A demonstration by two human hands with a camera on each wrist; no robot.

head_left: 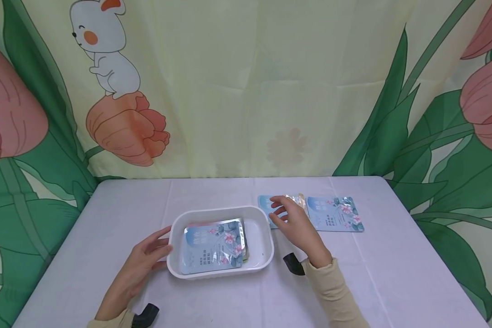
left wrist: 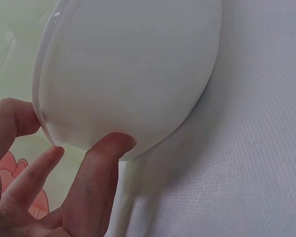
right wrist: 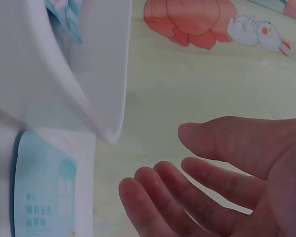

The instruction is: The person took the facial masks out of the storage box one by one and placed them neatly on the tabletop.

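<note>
My left hand touches the left end of a white plastic tub. In the left wrist view, a fingertip meets the tub's rim and another digit lies against its outer wall. Inside the tub lies a small stack of flat sachets, a blue one with pink flowers on top. My right hand hovers beyond the tub's right end with nothing in it, fingers loosely bent and spread. It partly hides a pale blue sachet on the table, also seen in the right wrist view.
Another blue flowered sachet lies flat at the back right, beside the partly hidden one, with a shiny gold-tinted edge between them. A white cloth covers the table. Behind it hangs a curtain printed with tulips and a rabbit.
</note>
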